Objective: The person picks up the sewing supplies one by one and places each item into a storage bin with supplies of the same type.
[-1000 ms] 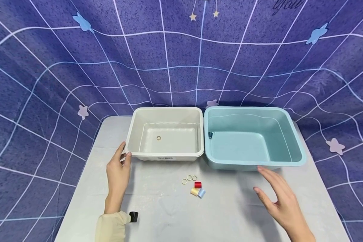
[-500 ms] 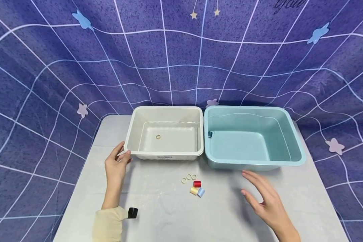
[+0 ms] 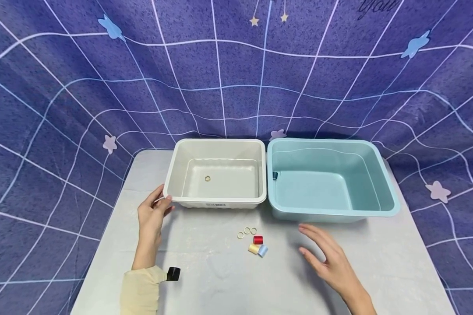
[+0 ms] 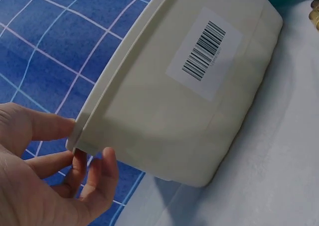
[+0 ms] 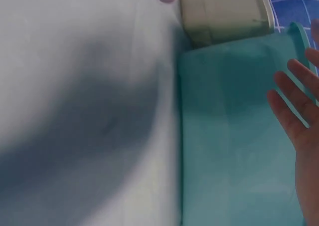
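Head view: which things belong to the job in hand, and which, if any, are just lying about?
Likely part of the job:
white tub, gripped by the left hand, one ring inside
blue-green tub, dark spool inside
three loose rings
red spool, yellow spool, blue spool
right hand, holding nothing

Probably just background:
table
patterned curtain

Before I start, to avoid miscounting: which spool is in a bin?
The dark spool, in the teal bin; red, yellow and blue spools lie on the table.

Soft shadows fall across the bright tabletop (image 3: 220, 284).
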Motion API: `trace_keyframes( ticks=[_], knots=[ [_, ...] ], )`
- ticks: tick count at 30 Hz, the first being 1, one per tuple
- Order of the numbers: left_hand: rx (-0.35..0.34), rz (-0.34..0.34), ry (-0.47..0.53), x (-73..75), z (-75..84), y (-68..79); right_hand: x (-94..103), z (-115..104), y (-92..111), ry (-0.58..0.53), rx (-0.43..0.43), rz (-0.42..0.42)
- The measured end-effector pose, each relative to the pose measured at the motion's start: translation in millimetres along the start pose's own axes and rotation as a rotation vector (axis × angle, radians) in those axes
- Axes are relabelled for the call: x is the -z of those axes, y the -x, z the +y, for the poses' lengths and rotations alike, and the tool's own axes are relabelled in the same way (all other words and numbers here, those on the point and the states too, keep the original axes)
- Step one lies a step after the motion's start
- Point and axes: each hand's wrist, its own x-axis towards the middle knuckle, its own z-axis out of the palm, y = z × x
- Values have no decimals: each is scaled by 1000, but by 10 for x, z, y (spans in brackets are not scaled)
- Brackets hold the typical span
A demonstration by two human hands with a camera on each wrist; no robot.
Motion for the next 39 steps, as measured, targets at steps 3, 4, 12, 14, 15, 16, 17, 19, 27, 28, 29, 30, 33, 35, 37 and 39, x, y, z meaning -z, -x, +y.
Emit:
trace_keyframes(
  ticks=[3,4,12,14,15,16,17,19,27,28,29,30,33,35,37,39],
  knots=[
    [-4,6,-14,-16,24,1,-60,36,30,7,-17,-25],
    [-3,7,-12,-21,30,-2,-76,43,34,11,-25,-36],
    [18,4,26,-49,89,-55,-154,89,51,71,-114,-128],
    [32,-3,34,-54,94,-65,-173,108,58,75,-128,-144],
    [39,-7,39,-54,95,-68,-184,119,62,77,-132,-151],
    [45,-11,45,-54,95,-73,-195,131,66,76,-137,-158],
    [49,-14,47,-53,96,-75,-208,144,71,75,-141,-165],
    [59,-21,61,-48,98,-79,-235,170,76,76,-148,-177],
    [106,-47,111,24,134,-70,-357,273,42,51,-117,-206],
    [111,-54,127,35,139,-68,-373,284,32,44,-108,-207],
    [117,-59,141,45,142,-68,-390,295,23,45,-101,-209],
    [122,-62,153,55,145,-68,-407,304,13,43,-96,-211],
    [134,-70,188,76,145,-76,-461,333,-20,35,-83,-214],
    [140,-74,204,80,140,-86,-498,354,-38,32,-81,-219],
    [141,-89,219,75,134,-98,-533,374,-53,24,-77,-220],
    [140,-102,231,66,125,-107,-566,393,-64,23,-72,-226]
  ],
)
